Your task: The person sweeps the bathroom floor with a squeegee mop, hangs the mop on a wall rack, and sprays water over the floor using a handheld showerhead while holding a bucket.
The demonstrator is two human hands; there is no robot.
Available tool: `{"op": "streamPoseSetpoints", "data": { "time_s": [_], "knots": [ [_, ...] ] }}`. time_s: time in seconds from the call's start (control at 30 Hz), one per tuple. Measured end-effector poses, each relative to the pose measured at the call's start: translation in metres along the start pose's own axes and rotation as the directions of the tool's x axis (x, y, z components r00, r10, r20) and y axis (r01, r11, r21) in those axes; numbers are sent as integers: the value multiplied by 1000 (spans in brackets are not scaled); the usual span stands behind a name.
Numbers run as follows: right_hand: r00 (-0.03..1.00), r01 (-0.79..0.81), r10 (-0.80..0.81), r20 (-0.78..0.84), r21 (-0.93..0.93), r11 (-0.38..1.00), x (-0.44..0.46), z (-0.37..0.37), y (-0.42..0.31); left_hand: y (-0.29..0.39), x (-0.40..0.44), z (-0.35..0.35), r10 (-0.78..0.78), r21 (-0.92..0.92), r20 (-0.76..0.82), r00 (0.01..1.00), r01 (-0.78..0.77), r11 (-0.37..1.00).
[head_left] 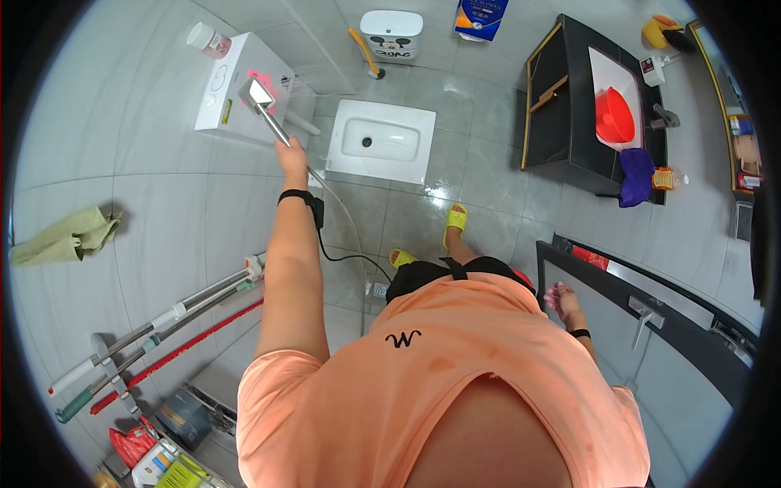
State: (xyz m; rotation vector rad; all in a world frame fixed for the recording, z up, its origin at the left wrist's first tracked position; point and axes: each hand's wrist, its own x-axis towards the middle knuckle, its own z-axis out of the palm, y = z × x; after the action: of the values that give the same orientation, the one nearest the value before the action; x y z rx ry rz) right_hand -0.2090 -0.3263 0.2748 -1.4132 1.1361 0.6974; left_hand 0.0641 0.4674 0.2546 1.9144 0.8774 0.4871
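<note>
My left hand (292, 157) is closed round the handle of a silver handheld shower head (260, 95), held out at arm's length. The head overlaps the front of a white cabinet (218, 88) with pink decoration on the wall. A thin hose (348, 213) trails down from the handle. A white squat toilet (407, 140) is set in the grey tiled floor, to the right of that hand. My right hand (563, 301) hangs beside the dark-framed door (606, 286), empty, its fingers loosely bent and apart.
A black vanity (561, 102) with a red basin (616, 116) in its sink stands at the right. A white bin (392, 37) and an orange-handled brush (364, 50) stand by the far wall. Mop poles (175, 313) hang at the left. The floor (480, 175) looks wet.
</note>
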Motion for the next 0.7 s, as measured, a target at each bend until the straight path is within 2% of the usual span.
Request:
{"op": "streamPoseSetpoints", "data": {
  "time_s": [0.03,0.07,0.17,0.23,0.33,0.37,0.43,0.7],
  "knots": [
    [1000,-3,3,-2,2,1000,1,-2,2,4,1,2,88,71,-31,996,-86,994],
    [1000,-6,6,-4,3,1000,1,-4,3,7,0,3,88,72,-29,996,-85,994],
    [1000,-12,12,-8,12,1000,1,-6,4,39,-6,7,52,24,27,998,-53,998],
    [1000,-15,15,-10,18,1000,-1,-7,3,65,-21,10,-56,-19,96,994,58,998],
    [1000,-17,18,-15,17,1000,-2,-6,-1,85,-33,23,-109,-11,124,986,111,994],
    [1000,-14,15,-20,10,1000,-3,-6,-3,70,-25,31,-109,-12,127,986,111,994],
    [1000,-13,13,-26,4,1000,-4,-5,-6,52,-15,43,-7,31,110,994,4,1000],
    [999,-24,25,-22,17,1000,-2,-11,-7,47,-21,70,4,119,173,985,-25,993]
  ]
}}
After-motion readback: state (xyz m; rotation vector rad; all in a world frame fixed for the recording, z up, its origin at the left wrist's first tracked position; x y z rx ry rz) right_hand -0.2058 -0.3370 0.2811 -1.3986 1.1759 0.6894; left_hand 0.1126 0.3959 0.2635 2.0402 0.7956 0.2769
